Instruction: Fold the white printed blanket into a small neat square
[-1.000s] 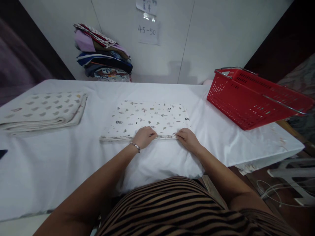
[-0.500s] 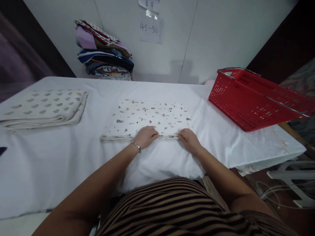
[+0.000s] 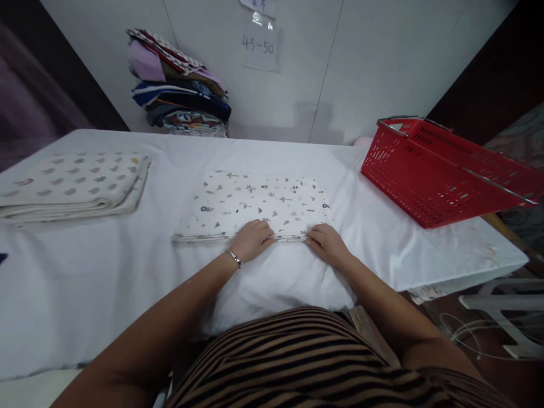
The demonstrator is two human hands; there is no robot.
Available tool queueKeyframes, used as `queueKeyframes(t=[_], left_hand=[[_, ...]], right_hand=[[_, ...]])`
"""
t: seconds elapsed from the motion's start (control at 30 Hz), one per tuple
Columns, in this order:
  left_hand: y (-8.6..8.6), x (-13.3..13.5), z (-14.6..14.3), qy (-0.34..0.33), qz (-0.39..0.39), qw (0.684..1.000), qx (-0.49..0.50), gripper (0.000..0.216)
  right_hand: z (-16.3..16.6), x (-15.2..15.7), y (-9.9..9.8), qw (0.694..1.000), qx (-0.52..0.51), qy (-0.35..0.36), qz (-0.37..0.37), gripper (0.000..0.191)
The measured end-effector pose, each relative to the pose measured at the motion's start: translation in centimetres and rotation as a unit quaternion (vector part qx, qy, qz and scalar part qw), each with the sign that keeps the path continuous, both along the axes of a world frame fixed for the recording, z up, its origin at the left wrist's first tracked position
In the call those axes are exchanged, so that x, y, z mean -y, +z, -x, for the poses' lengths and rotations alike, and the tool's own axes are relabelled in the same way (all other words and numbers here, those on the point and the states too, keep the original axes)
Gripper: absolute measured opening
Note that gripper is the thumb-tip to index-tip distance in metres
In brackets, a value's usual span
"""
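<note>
A folded white cloth with small printed figures (image 3: 259, 201) lies flat on the white table cover (image 3: 106, 272) in front of me. My left hand (image 3: 251, 239), with a bracelet at the wrist, rests on the cloth's near edge, fingers curled and pinching it. My right hand (image 3: 326, 243) is at the same near edge a little to the right, fingers closed on the cloth's border. Both hands grip the folded cloth where its layers meet.
Another folded cloth with a leaf print (image 3: 72, 187) lies at the left of the table. A red plastic basket (image 3: 442, 170) sits tilted at the right end. A pile of folded fabrics (image 3: 178, 99) stands against the wall, under a paper marked 45-50 (image 3: 255, 46).
Both hands stay at the near edge of the cloth; only the view has shifted slightly. The cloth lies where it was.
</note>
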State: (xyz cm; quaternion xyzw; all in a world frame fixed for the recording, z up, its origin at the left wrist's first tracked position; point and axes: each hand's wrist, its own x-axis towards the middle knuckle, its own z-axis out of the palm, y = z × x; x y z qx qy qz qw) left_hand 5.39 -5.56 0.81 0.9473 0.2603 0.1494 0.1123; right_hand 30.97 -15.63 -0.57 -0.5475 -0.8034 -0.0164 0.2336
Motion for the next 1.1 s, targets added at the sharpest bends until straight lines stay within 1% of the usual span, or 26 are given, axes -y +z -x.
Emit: queueKeyframes(t=[0.17, 0.3, 0.37, 0.43, 0.53, 0.63, 0.83, 1.0, 1.1], left_hand=[[-0.3, -0.4, -0.1, 0.007, 0.014, 1.000, 0.003, 0.028], [-0.2, -0.5, -0.3, 0.009, 0.020, 1.000, 0.009, 0.031], [-0.1, -0.3, -0.4, 0.011, 0.011, 1.000, 0.008, 0.032], [0.0, -0.1, -0.4, 0.010, -0.008, 1.000, -0.001, 0.033], [0.1, 0.4, -0.4, 0.003, -0.039, 0.999, -0.022, 0.033], [0.1, 0.6, -0.5, 0.001, -0.055, 0.998, -0.036, 0.032], [0.1, 0.3, -0.7, 0.052, -0.031, 0.998, 0.005, 0.034], [0.0, 0.5, -1.0, 0.071, -0.056, 0.996, 0.002, 0.031], [-0.1, 1.2, -1.1, 0.073, -0.083, 0.994, 0.010, 0.024]], right_hand=[[-0.1, -0.2, 0.0, 1.000, -0.005, -0.002, 0.008, 0.022], [-0.1, -0.3, 0.3, 0.999, -0.033, -0.019, 0.003, 0.025], [-0.1, -0.4, 0.3, 0.999, -0.036, -0.035, -0.005, 0.025], [-0.1, -0.4, 0.1, 0.999, -0.016, -0.039, -0.008, 0.024], [-0.3, -0.3, -0.4, 1.000, 0.016, -0.019, 0.000, 0.023], [-0.4, -0.3, -0.4, 1.000, 0.018, -0.011, 0.000, 0.023], [0.0, -0.6, 0.4, 0.998, -0.046, -0.046, -0.001, 0.023], [0.0, -0.8, 0.3, 0.999, -0.012, -0.046, -0.010, 0.022], [0.1, -0.7, 0.2, 0.998, -0.031, -0.047, -0.011, 0.024]])
